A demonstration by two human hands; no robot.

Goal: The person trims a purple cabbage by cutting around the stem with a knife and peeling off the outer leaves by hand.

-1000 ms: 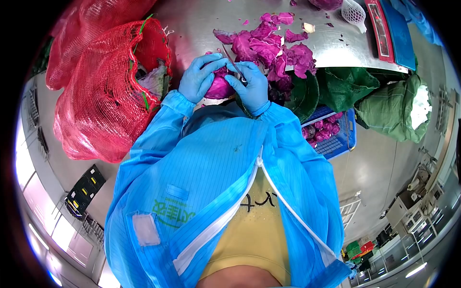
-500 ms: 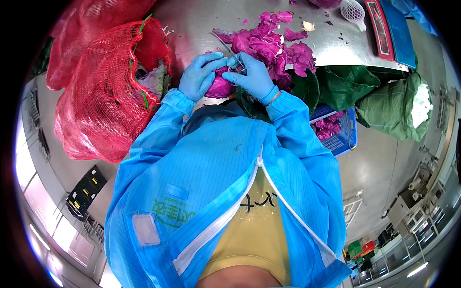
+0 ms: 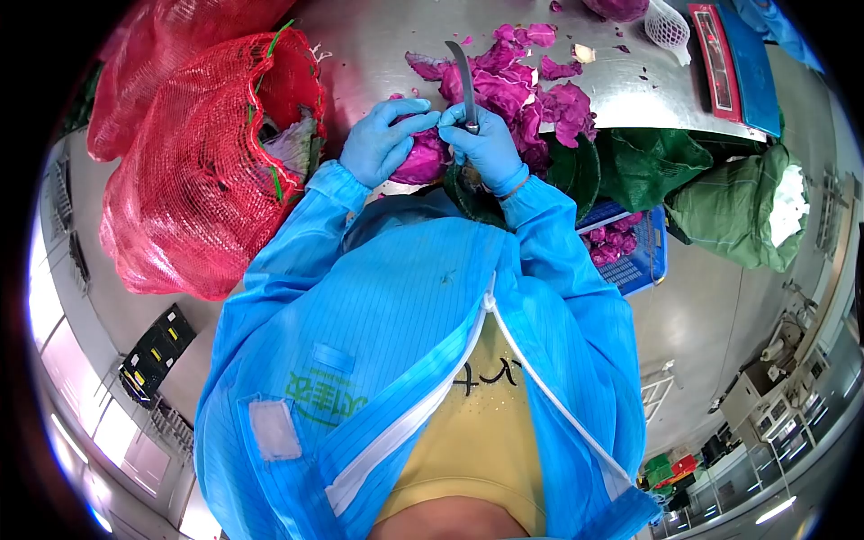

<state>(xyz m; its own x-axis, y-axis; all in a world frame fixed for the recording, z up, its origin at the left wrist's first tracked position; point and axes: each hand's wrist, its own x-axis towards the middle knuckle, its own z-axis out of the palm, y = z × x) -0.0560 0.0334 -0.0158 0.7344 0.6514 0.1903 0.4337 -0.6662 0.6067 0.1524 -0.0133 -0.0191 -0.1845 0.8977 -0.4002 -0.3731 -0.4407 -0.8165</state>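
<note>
Purple cabbage [image 3: 423, 162] sits at the near edge of the metal table [image 3: 360, 40], between the person's two blue-gloved hands and close to the front of the blue coat [image 3: 396, 270]. The left hand [image 3: 382, 144] is curled around the cabbage's left side, thumb low and fingers reaching over the top. The right hand [image 3: 486, 144] is closed on a knife [image 3: 465, 81], whose curved blade points up and away from the body; its fingertips are just beside those of the left hand. Beyond the right hand, loose purple leaves [image 3: 499, 85] lie heaped on the metal. A red mesh sack [image 3: 180, 189] stands open to the left, a cabbage head [image 3: 292, 148] showing in its mouth. Below the table on the right, a blue crate [image 3: 650, 268] holds small purple pieces [image 3: 612, 243], near a green sack [image 3: 733, 211].
</note>
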